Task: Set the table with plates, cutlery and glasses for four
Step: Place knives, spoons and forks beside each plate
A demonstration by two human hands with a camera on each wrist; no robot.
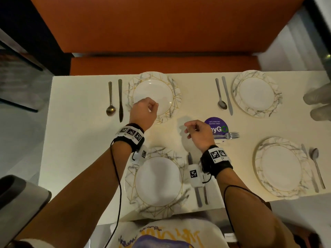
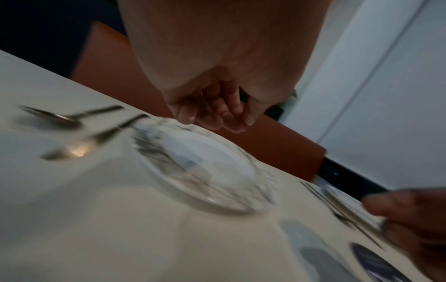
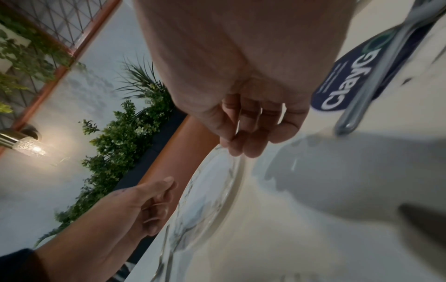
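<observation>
Head view: four marbled plates sit on the white table (image 1: pixel 80 140), each with a knife and spoon beside it.
Left hand (image 1: pixel 144 113): above the far-left plate (image 1: pixel 154 94), fingers loosely curled, grip on nothing.
Right hand (image 1: pixel 198 133): between the plates, fingers loosely curled, grip on nothing.
Fork (image 1: pixel 231 135): lies on the purple sticker (image 1: pixel 215 125), just beside the right hand.
Glasses (image 1: pixel 317 97): blurred, at the table's right edge.
</observation>
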